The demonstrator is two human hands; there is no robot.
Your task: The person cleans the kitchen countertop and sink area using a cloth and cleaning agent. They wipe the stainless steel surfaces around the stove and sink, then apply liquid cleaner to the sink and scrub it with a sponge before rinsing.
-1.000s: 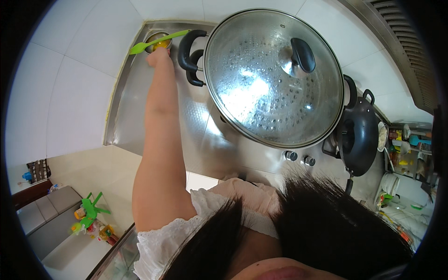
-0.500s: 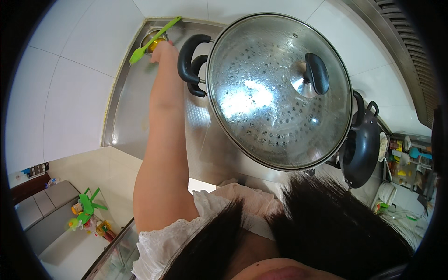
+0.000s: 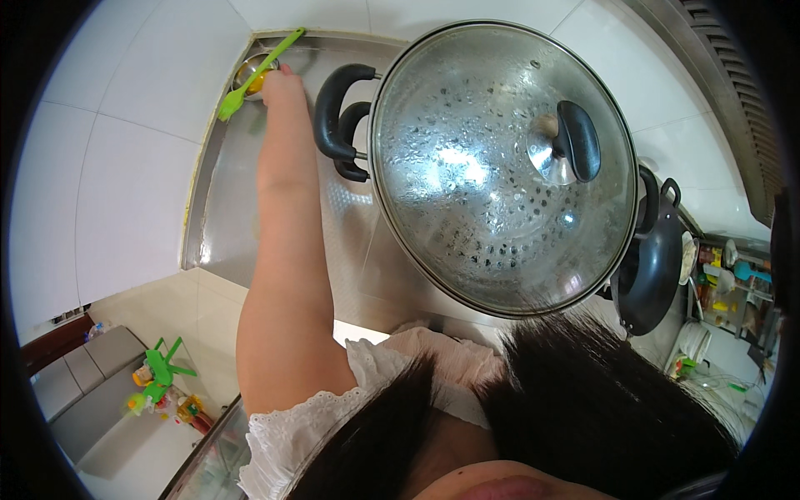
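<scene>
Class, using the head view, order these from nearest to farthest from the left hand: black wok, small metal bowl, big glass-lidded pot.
1. Small metal bowl: at the left hand, upper left of view.
2. Big glass-lidded pot: to the hand's right.
3. Black wok: beyond the pot, farther right.

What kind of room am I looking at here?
Almost certainly a kitchen, perhaps a home one: there's a large lidded pot, a black wok to its right, and what looks like a range hood at the upper right.
</scene>
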